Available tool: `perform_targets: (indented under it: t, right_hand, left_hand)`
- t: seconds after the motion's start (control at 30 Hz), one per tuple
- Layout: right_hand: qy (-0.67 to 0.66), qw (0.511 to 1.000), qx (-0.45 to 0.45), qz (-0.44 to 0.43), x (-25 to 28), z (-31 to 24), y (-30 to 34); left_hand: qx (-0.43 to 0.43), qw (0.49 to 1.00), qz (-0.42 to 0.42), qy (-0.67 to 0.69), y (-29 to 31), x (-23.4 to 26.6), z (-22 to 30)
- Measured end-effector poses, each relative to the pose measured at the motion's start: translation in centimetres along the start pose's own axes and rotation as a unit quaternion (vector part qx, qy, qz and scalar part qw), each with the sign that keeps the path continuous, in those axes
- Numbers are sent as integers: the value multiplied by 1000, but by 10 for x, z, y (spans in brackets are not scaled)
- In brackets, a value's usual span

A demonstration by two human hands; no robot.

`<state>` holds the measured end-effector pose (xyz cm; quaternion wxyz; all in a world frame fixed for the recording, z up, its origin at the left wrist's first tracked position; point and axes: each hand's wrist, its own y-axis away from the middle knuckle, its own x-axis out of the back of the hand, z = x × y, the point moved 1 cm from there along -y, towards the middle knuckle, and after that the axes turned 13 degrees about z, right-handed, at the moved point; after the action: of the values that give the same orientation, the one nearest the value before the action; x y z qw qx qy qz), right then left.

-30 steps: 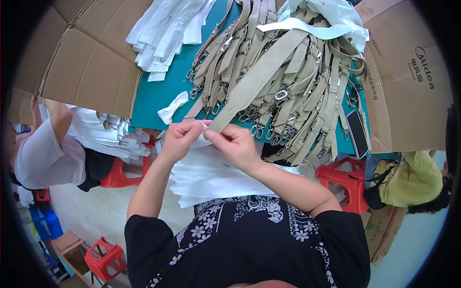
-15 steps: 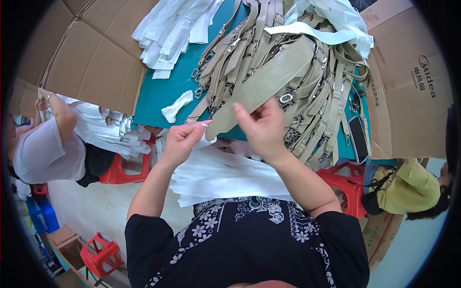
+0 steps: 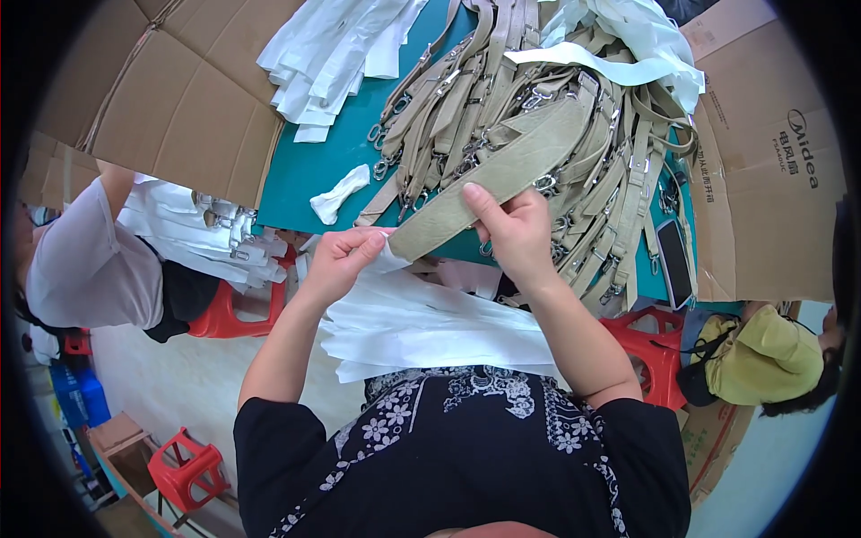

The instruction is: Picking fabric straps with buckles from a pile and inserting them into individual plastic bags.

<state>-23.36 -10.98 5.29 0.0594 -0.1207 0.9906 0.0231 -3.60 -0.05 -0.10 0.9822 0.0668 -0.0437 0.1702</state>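
Note:
A wide khaki bag strap [image 3: 448,213] stretches slantwise in front of me, its far end up on a pile of khaki straps [image 3: 619,193] with metal clasps. My right hand [image 3: 518,235] grips the strap midway, thumb on top and fingers beneath. The strap's near end is inside the mouth of a thin white sleeve [image 3: 386,260]. My left hand [image 3: 341,262] pinches that sleeve at its opening, thumb against the fingers. More flat white sleeves [image 3: 439,332] lie across my lap, below both hands.
On the green table [image 3: 300,170] are a crumpled white piece [image 3: 341,195], a stack of white sleeves [image 3: 336,58] and a phone [image 3: 673,260]. Cardboard boxes [image 3: 193,108] flank the table. One person [image 3: 99,255] sits at the left, another [image 3: 762,354] at the right.
The strap's near end, bare before beside the sleeve's opening, now sits inside it. My right hand has shifted slightly right along with the view.

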Motion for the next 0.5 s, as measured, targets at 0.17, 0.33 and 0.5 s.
perform_targets:
  t: [0.17, 0.33, 0.5]
  right_hand:
    - [38, 990, 126, 52, -6, 19, 18]
    - [-21, 988, 147, 49, -8, 16, 29]
    - [99, 945, 308, -50, -18, 39, 34]
  left_hand:
    - [-12, 1000, -3, 28, -6, 1, 6]
    - [-8, 999, -40, -2, -8, 2, 16]
    - [-24, 999, -46, 0, -8, 0, 12]
